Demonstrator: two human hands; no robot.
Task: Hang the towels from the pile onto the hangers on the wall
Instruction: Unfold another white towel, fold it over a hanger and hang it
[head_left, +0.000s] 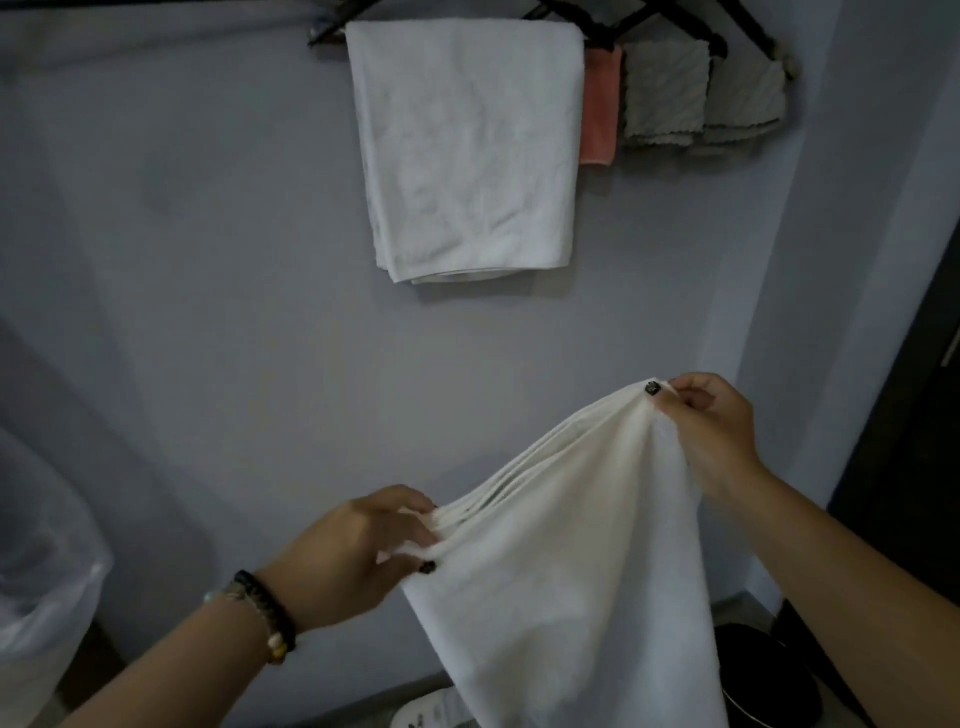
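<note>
A person holds a white towel (571, 571) with both hands in the lower middle of the frame. The left hand (358, 551) is at the lower middle, and its fingers bunch and pinch one gathered edge of the towel. There is a bead bracelet (265, 613) on that wrist. The right hand (711, 431) is higher up, at the right of the frame, and its fingers and thumb pinch another part of the top edge. The fingernails on both hands are dark. The towel's top edge runs in folds from the left hand up to the right hand, and the rest of it hangs down to the bottom of the frame. At the top of the frame a dark rack (597, 21) sits on the wall (208, 260). A big white towel (467, 150) hangs folded over it at the top middle. Just beside it on the right hangs a small pink cloth (602, 109), partly hidden behind the big towel. Next come two gray cloths (665, 93), one partly over the other, at the upper right. At the far left, low down, there is a bin with a clear bag (41, 571) in it. At the lower right a dark round thing (769, 675) sits on the floor, and I cannot tell what it is. A dark door edge (930, 415) shows at the far right.
</note>
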